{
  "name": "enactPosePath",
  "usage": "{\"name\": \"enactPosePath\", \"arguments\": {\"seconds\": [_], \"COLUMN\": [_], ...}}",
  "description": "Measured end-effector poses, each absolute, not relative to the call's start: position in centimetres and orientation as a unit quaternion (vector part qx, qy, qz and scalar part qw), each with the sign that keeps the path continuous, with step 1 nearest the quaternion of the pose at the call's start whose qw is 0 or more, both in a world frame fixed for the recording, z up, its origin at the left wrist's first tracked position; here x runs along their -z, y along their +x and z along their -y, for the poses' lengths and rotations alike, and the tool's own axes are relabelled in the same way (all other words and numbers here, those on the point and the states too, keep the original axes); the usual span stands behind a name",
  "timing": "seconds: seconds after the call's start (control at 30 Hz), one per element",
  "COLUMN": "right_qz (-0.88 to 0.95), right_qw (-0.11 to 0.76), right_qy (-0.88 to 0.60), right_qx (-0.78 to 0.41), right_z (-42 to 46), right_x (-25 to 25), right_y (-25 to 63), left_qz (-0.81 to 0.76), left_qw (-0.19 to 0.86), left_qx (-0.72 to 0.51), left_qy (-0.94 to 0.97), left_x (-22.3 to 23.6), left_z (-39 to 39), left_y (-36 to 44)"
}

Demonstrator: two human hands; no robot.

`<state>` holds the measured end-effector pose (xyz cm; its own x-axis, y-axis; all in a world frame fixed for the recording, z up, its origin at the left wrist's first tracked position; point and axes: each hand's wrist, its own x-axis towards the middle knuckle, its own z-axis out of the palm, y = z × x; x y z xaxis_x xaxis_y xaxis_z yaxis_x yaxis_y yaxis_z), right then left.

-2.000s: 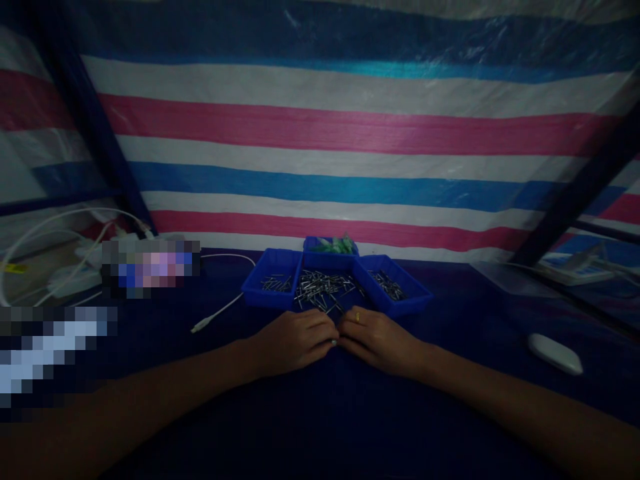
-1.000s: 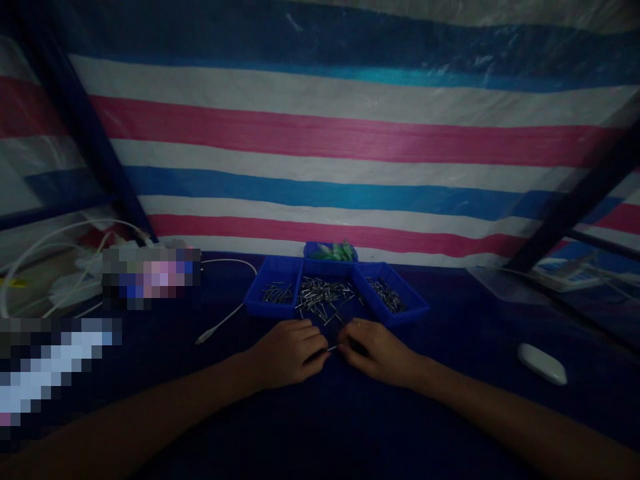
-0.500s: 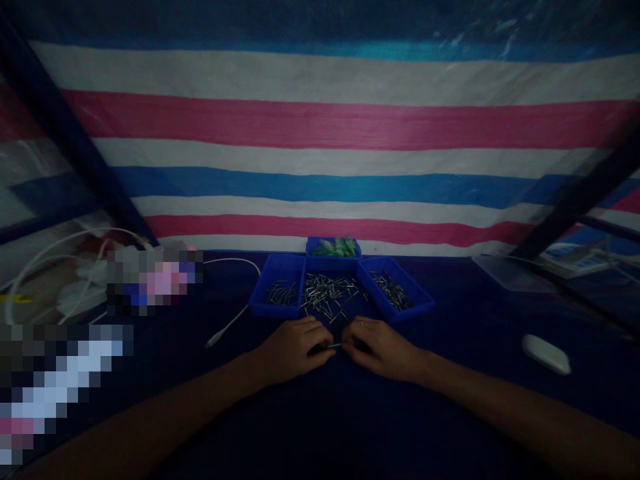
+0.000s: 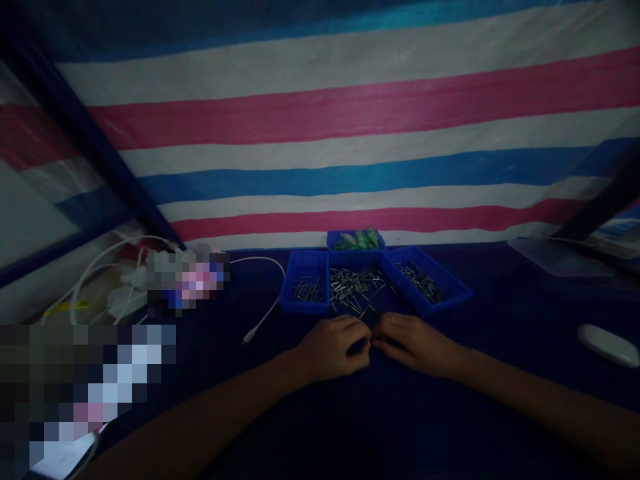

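1. A dark blue table (image 4: 320, 427) fills the lower view, dimly lit
2. A tarp (image 4: 320, 120) striped white, pink and blue hangs behind it, between a left post (image 4: 90, 137) and a right post (image 4: 605, 197), both dark and slanting
3. The left hand (image 4: 333, 343) and right hand (image 4: 417, 340) nearly meet, fingertips pinching a small metal piece (image 4: 370, 341) that shows only as a glint, its shape hidden
4. Just beyond, metal pins (image 4: 353, 290) lie heaped between the left tray (image 4: 305, 307) and right tray (image 4: 450, 299), both holding more pins
5. The back tray (image 4: 357, 255), near the tarp, holds green pieces (image 4: 369, 238)
6. A white plug (image 4: 249, 335) on its cable lies left of the trays; a white rounded object (image 4: 609, 345) sits far right
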<state>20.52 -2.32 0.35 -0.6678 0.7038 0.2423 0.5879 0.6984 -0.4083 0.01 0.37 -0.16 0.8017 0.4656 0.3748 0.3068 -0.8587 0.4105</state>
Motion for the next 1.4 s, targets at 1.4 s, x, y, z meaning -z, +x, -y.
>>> {"name": "enactPosePath", "arguments": {"seconds": [1.4], "right_qz": [0.842], "right_qw": [0.249], "right_qy": [-0.433], "right_qx": [-0.205], "right_z": [4.2], "right_x": [-0.6], "right_y": [20.8], "left_qz": [-0.315], "left_qw": [0.188], "left_qx": [-0.172], "left_qy": [0.914], "left_x": [0.4], "left_z": [0.4], "left_y": [1.8]}}
